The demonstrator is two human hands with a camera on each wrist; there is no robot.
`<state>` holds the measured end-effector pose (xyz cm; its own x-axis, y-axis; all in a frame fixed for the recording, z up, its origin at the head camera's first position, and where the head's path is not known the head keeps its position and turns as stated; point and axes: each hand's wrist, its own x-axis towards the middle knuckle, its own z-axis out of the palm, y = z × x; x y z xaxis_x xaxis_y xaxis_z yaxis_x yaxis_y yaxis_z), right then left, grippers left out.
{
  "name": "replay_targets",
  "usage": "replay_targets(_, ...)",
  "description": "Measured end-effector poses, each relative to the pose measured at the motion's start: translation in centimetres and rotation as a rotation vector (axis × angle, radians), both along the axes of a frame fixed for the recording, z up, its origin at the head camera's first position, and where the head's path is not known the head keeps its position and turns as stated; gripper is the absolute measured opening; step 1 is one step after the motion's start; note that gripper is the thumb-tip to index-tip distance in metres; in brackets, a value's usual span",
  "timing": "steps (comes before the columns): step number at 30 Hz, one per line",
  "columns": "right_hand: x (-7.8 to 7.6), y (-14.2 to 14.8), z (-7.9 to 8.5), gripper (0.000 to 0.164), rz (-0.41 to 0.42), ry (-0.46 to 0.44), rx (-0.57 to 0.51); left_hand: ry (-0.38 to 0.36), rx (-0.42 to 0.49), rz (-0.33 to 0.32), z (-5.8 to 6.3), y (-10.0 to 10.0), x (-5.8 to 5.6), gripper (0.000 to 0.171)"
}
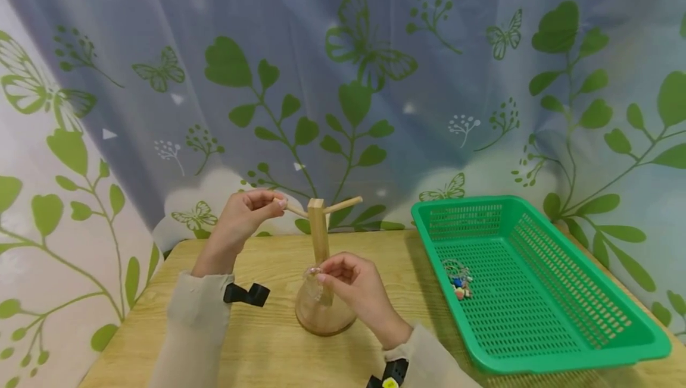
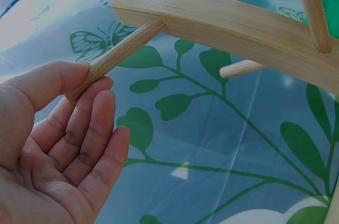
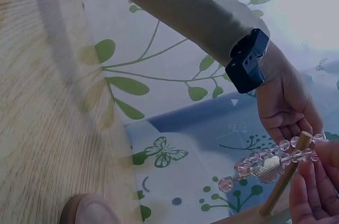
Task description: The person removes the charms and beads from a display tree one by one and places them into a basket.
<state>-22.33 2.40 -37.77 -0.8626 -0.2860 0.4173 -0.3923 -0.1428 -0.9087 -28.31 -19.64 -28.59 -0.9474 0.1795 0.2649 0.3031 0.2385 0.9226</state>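
A wooden stand with several pegs rises from a round base on the table. My left hand pinches the end of an upper peg between thumb and index finger, the other fingers loosely bent. Lower down, my right hand pinches a bracelet of clear pinkish beads with a silvery charm. In the right wrist view, the bracelet's loop lies around the tip of a lower peg, its beads hanging to one side. In the head view, the bracelet overlaps the base.
To the right stands a green plastic basket with slotted walls. Several small beaded pieces lie inside by its left wall. A patterned curtain hangs behind the wooden table. Another upper peg juts to the right.
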Motion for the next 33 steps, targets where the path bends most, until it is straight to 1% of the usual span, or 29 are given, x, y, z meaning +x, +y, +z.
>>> replay_targets(6,0.4,-0.1,0.3,0.015,0.014,-0.005,-0.015,0.009,-0.001,-0.005,0.0,0.1,0.0,0.019)
replay_targets(15,1.0,-0.3,0.7,0.014,0.034,-0.009,-0.044,0.024,0.015,-0.012,-0.2,0.0,0.0,0.011)
replay_targets(20,1.1,-0.3,1.0,0.015,0.038,0.01,-0.042,0.043,0.02,-0.016,-0.2,-0.1,0.0,0.008)
replay_targets(23,1.3,-0.4,1.1,0.015,0.04,0.01,-0.04,0.049,0.013,-0.017,-0.1,-0.2,0.1,0.01)
replay_targets(28,1.6,-0.5,1.1,0.015,0.04,-0.002,-0.021,0.028,-0.009,-0.014,-0.1,-0.2,0.2,0.013)
replay_targets(33,1.9,-0.3,1.1,0.016,0.032,-0.002,-0.017,0.029,-0.012,-0.015,0.0,-0.1,0.2,0.015)
